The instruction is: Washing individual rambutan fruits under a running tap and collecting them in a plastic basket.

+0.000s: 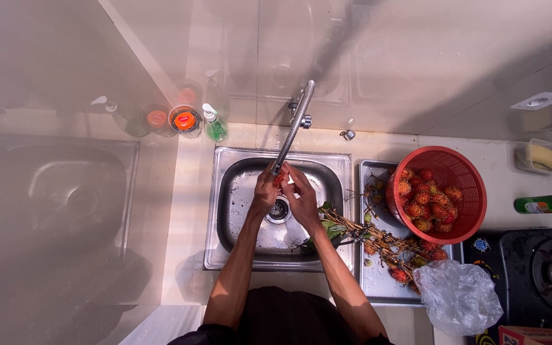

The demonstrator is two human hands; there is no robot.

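Observation:
Both my hands meet over the steel sink [231, 211], right under the spout of the bendy metal tap [294, 124]. My left hand [265, 191] and my right hand [301, 195] cup a small red hairy fruit [280, 180] between their fingers. To the right, a red plastic basket [464, 217] holds several of the same red and orange fruits [426, 201]. A leafy branch with more fruit on it [378, 241] lies across the sink's right edge and the draining board.
A clear plastic bag [458, 297] lies on the counter at the front right, next to a black gas stove [544, 271]. A green bottle [547, 204] and a lidded tub [544, 156] are at the far right. Jars and a soap bottle [214, 124] stand behind the sink.

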